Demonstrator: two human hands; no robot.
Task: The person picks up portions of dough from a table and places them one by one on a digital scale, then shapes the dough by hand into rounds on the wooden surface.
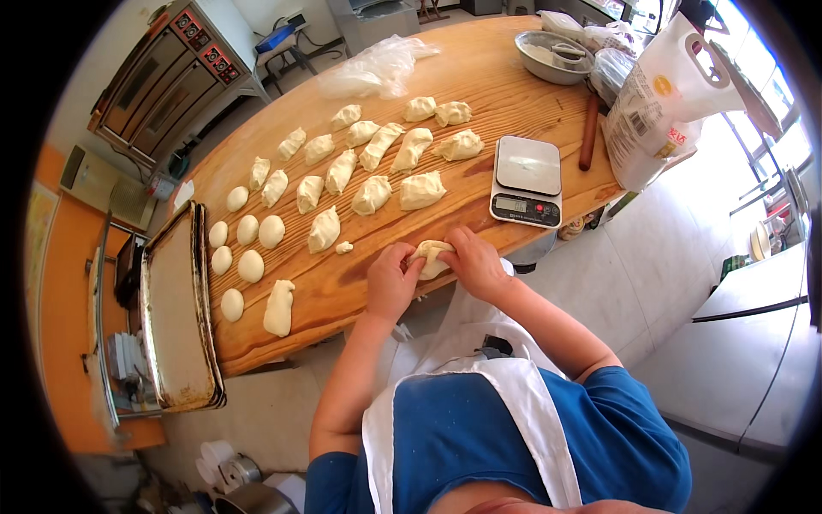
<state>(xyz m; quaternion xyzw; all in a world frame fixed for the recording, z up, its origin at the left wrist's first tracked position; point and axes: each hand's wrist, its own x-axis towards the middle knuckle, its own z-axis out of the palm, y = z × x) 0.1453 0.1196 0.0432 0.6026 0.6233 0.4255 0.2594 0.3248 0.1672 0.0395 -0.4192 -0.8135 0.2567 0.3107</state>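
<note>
Between my left hand (393,277) and my right hand (476,262) is one piece of pale dough (431,259), pinched by both near the wooden table's front edge. Its top looks folded. A tiny dough scrap (344,247) lies to the left of my hands, beside a rough dough piece (324,230). Several more rough, oblong pieces are spread over the middle of the table. Smooth round dough balls (250,266) sit at the left, with a longer, flattened piece (279,308) near them. To the right of my hands stands a digital kitchen scale (528,166) with a bare metal plate.
Stacked baking trays (212,347) rest at the table's left end. A wooden rolling pin (588,133) lies right of the scale, beside a large plastic sack (655,109). Farther back are a metal bowl (542,72) holding a white substance and a crumpled clear plastic bag (382,64).
</note>
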